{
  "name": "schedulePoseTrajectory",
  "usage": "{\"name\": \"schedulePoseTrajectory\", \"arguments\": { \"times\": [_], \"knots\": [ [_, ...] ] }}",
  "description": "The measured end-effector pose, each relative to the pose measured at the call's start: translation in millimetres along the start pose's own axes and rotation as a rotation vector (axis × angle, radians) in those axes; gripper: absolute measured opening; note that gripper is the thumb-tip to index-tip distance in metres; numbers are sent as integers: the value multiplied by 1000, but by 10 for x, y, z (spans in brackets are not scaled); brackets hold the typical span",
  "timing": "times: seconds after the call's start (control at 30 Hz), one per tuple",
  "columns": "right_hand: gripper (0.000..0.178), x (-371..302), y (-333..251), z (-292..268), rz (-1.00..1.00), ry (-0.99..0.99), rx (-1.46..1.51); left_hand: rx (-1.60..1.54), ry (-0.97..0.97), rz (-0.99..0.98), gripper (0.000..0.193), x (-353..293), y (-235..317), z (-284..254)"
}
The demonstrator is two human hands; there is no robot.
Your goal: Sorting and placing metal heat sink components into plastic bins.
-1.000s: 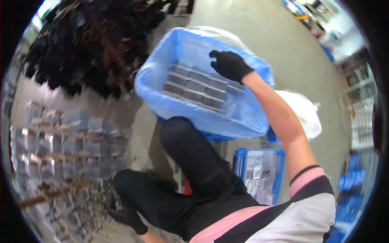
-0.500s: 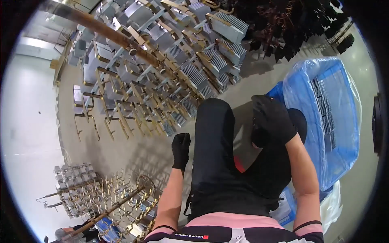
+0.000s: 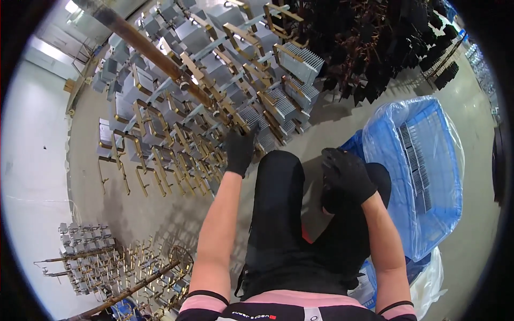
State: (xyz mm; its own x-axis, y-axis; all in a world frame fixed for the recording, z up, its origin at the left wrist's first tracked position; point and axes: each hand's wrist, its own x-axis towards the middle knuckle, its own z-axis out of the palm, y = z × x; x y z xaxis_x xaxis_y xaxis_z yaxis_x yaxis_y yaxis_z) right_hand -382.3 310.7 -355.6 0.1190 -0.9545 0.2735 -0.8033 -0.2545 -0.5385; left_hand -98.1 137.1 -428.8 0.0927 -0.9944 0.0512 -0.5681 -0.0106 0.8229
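Observation:
My left hand [image 3: 239, 153], in a black glove, reaches to the lower edge of a hanging rack of grey metal parts. Its fingertips meet the brass-coloured hooks [image 3: 235, 115] beside a finned heat sink [image 3: 250, 116]; I cannot make out whether they grip anything. My right hand [image 3: 348, 175], gloved too, rests over my right knee with its fingers loosely bent and apart, and nothing shows in it. To its right stands a blue crate [image 3: 450, 206] lined with clear plastic, with a row of finned heat sinks [image 3: 413, 166] inside.
A rusty pole [image 3: 150, 51] runs through the rack. Dark finned parts [image 3: 369, 48] hang at the far right. A second loaded rack [image 3: 128, 267] stands at the lower left, near a white wall [image 3: 35, 160]. Crumpled clear plastic [image 3: 428, 283] lies below the crate.
My left hand has moved forward from beside my left knee to the rack. My right hand stays over the right knee. The whole view has shifted slightly.

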Motion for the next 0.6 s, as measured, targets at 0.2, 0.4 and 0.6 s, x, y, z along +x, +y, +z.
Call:
{"name": "schedulePoseTrajectory", "arguments": {
  "times": [0.2,0.4,0.6],
  "knots": [
    [36,24,-27,-57,52,-22,56,47,-80,116,35,157,-255,149],
    [33,49,-64,-92,73,-46,83,257,-36,-97,71,129,-117,304],
    [32,15,33,-56,75,-24,160,817,-168,406,80,38,-265,314]
  ]
}}
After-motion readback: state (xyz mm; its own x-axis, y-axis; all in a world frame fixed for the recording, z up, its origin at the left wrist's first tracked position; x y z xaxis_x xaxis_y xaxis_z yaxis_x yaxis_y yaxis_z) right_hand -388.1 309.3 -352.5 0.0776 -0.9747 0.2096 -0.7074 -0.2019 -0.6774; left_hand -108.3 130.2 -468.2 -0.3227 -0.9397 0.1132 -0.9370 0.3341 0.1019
